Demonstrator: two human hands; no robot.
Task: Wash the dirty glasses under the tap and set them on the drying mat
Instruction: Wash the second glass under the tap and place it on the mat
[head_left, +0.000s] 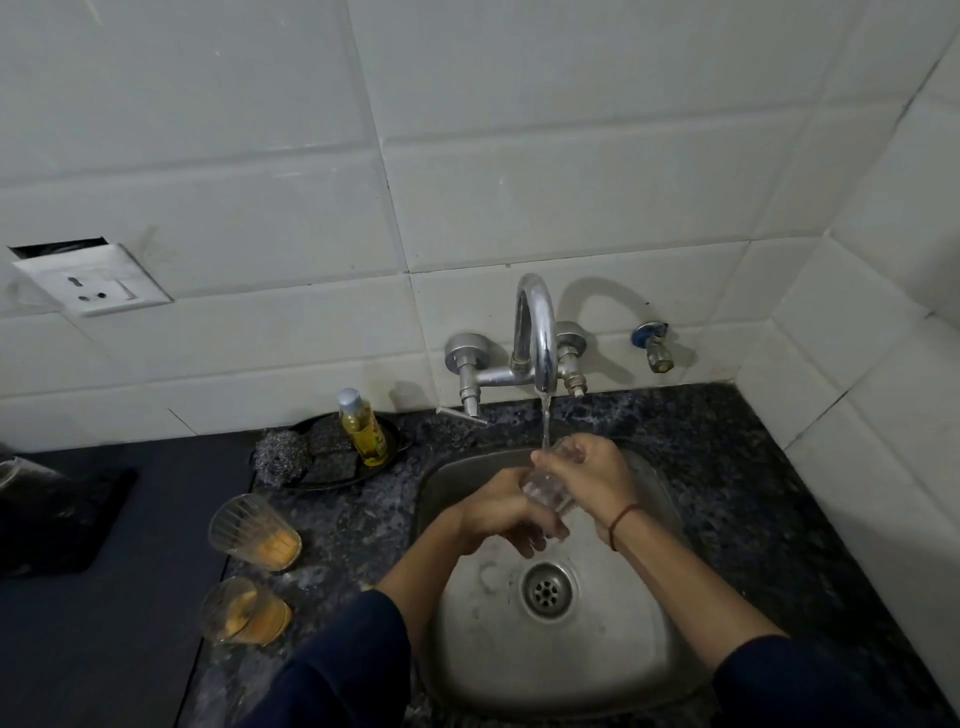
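While water runs from the tap (535, 332) onto its rim, the held glass (545, 491) is tilted over the sink (519, 654), rim toward the wall. The left hand (493, 514) is curled round its lower half; the right hand (592, 478) wraps the upper part. Two dirty glasses stand apart on the counter (353, 519) left of the sink: second glass (254, 530) farther back, third glass (244, 613) nearer, both with orange residue. A dark mat (62, 519) lies farther left. A bottle (363, 428) and scourer (280, 457) sit on a dish (401, 441) behind them.
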